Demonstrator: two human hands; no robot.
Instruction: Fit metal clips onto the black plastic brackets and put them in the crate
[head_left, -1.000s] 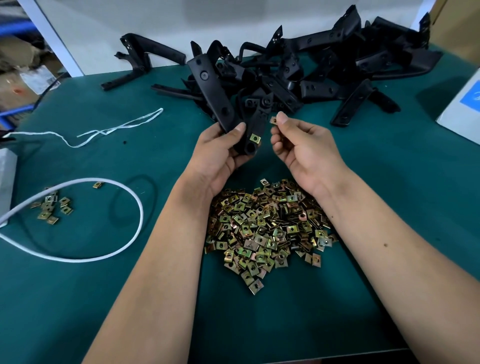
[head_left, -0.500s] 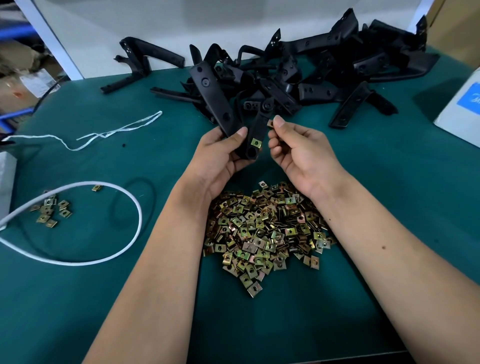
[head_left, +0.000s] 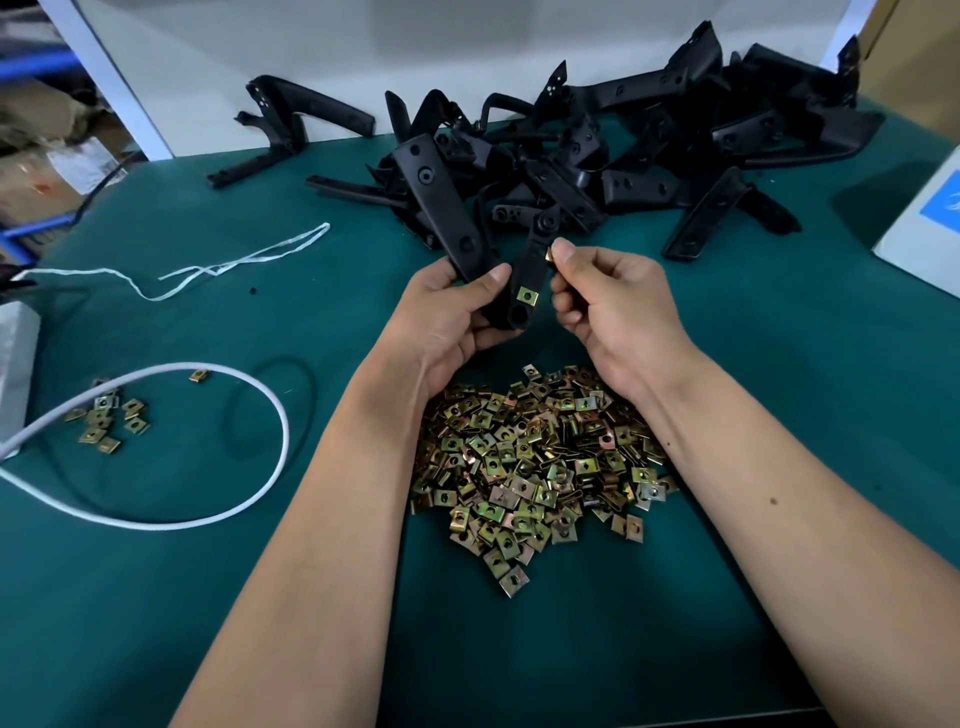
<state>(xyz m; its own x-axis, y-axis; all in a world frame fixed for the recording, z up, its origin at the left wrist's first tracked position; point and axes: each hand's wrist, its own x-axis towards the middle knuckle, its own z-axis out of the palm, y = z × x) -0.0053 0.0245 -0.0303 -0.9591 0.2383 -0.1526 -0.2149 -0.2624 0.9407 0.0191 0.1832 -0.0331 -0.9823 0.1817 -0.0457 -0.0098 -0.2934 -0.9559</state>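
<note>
My left hand (head_left: 452, 322) grips a black plastic bracket (head_left: 441, 202) above the green table, thumb across its lower end. One brass-coloured clip (head_left: 527, 295) sits fitted on the bracket's narrow arm (head_left: 537, 249). My right hand (head_left: 618, 312) pinches a second metal clip (head_left: 548, 255) between thumb and forefinger, right against the edge of that narrow arm. A heap of loose metal clips (head_left: 535, 467) lies on the table just below both hands. No crate is in view.
A pile of black brackets (head_left: 649, 140) fills the back of the green table (head_left: 779, 415), one lone bracket (head_left: 291, 124) left of it. A white cord loop (head_left: 249, 499), white string (head_left: 218, 270) and a few stray clips (head_left: 106, 421) lie left. A white box (head_left: 924, 218) stands far right.
My right hand has brought the pinched clip closer, against the bracket's narrow arm. My left hand keeps its hold on the bracket.
</note>
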